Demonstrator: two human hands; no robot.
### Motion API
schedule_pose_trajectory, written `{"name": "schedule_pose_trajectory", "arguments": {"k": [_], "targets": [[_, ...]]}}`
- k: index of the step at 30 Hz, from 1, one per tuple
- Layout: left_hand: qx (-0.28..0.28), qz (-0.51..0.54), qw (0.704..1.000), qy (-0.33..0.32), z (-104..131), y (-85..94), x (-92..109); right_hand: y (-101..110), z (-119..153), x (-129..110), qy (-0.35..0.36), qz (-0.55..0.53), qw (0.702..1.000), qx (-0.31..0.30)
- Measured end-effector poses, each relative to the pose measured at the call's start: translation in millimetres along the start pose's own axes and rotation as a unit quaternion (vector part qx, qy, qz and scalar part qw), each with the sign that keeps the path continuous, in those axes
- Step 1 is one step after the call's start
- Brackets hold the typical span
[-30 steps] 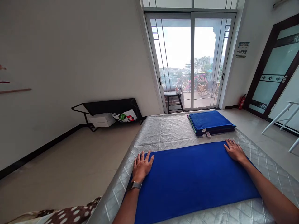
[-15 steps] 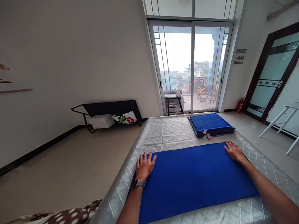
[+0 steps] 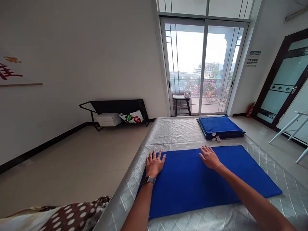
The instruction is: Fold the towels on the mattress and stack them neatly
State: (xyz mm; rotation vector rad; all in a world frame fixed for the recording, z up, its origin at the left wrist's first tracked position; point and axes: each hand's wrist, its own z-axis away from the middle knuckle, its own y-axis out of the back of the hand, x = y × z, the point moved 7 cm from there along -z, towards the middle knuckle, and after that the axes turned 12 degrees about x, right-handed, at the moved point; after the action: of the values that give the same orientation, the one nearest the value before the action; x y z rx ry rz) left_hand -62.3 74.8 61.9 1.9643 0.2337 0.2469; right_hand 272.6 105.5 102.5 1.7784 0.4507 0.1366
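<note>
Blue and flat, a rectangular terry-cloth towel (image 3: 207,179) lies spread across the near end of a silver quilted mattress cover (image 3: 178,133), its long side running left to right. On the towel's far left corner rests the left hand (image 3: 154,164), palm down, fingers spread and lying flat on the cloth; a grey-strapped wristwatch (image 3: 148,180) sits on that wrist. Along the towel's far edge, near its middle, lies the right hand (image 3: 209,157), also palm down, fingers slightly spread and pressed onto the fabric, with the forearm crossing the towel from the lower right. Neither hand pinches or lifts the cloth (both simply lie flat on it).

Beyond the towel's far edge, just past the right hand, sits a neat stack of folded blue towels (image 3: 220,127) with small white tags hanging at its near side. Further beyond the towel stand glass sliding balcony doors (image 3: 204,67), with a dark stool (image 3: 181,102) just outside them. Left of the towel, against the white wall, is a low black metal rack (image 3: 115,109) holding white boxes (image 3: 108,119) and a colourful bag (image 3: 133,117). At the bottom left of the view, nearer than the towel, shows brown fabric with white dots (image 3: 69,216).
</note>
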Motion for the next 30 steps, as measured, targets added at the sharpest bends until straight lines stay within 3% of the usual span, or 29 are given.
{"name": "schedule_pose_trajectory", "arguments": {"k": [3, 6, 8, 10, 16, 18, 21, 30], "targets": [[-0.004, -0.017, 1.0, -0.014, 1, -3.0, -1, -21, -7, -53, 0.03, -0.05, 0.997, -0.043], [-0.007, -0.033, 0.999, -0.014, 1, 0.2, 0, -27, -8, -54, 0.019, -0.064, 0.996, -0.059], [-0.006, -0.033, 0.999, -0.008, 2, 3.7, 2, -24, -5, -28, 0.0, -0.056, 0.997, -0.057], [-0.007, -0.031, 0.999, -0.001, 2, 5.9, 2, -17, 2, 12, -0.025, -0.038, 0.998, -0.052], [-0.006, -0.026, 1.0, -0.005, 2, 2.5, 0, 15, 34, 176, -0.173, 0.054, 0.983, -0.013], [-0.008, -0.027, 1.0, 0.0, 1, 0.4, -1, 22, 42, 214, -0.216, 0.072, 0.974, -0.004], [-0.015, -0.033, 0.999, 0.014, 0, -0.6, -1, 23, 47, 236, -0.238, 0.081, 0.968, 0.004], [-0.035, -0.047, 0.998, 0.004, 1, 1.9, -1, 13, 45, 236, -0.231, 0.087, 0.969, 0.012]]}}
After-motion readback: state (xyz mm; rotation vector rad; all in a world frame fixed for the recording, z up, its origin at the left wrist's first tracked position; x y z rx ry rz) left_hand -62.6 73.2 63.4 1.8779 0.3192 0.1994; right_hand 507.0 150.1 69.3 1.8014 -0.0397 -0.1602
